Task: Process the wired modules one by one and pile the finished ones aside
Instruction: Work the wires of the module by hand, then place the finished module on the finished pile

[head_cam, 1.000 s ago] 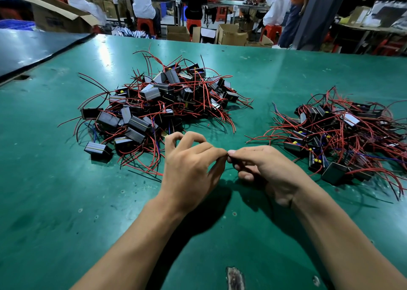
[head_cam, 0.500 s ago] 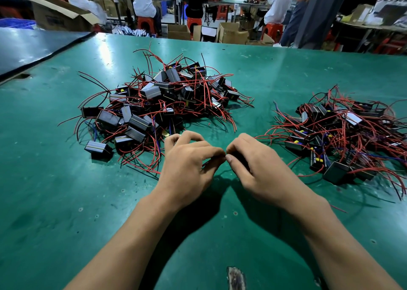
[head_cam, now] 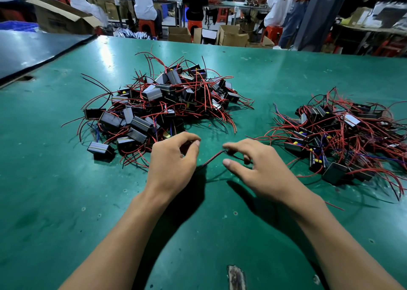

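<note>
An electronics assembly workshop is shown. Wired modules [head_cam: 167, 100] are heaped on a green counter [head_cam: 44, 179]; workers [head_cam: 144, 1] are seated on red stools [head_cam: 146, 25] among cardboard boxes [head_cam: 233, 36].

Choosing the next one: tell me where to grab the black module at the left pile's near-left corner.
Likely best pinched across its long faces from above, near-left: the black module lies flat at the edge of the left pile, tangled red wires only on its right.
</note>
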{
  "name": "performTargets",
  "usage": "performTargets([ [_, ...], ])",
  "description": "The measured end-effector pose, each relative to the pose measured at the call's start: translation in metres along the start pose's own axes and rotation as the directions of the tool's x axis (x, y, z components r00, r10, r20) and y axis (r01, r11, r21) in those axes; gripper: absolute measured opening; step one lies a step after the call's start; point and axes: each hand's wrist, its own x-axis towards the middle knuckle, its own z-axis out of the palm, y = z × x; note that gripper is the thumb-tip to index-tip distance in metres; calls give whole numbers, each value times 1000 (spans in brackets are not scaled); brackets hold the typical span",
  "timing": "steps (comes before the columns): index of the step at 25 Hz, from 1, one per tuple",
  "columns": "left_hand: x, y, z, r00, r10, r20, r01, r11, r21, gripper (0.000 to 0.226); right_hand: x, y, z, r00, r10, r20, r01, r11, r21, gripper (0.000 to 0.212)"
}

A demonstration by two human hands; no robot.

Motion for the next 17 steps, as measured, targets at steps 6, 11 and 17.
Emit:
performTargets([
  [6,-2,-1,0,997,-45,70,44,999,7,10,0,1,-7,993,80,86,-81,997,-1,25],
  [11,-2,2,-1,992,-94,80,97,995,-28,10,-1,3,-19,976,105,189,-134,980,145,7],
  [17,-2,7,5,973,-218,75,227,963,-145,10,-2,3,-26,948,87,305,-202,906,371,9],
])
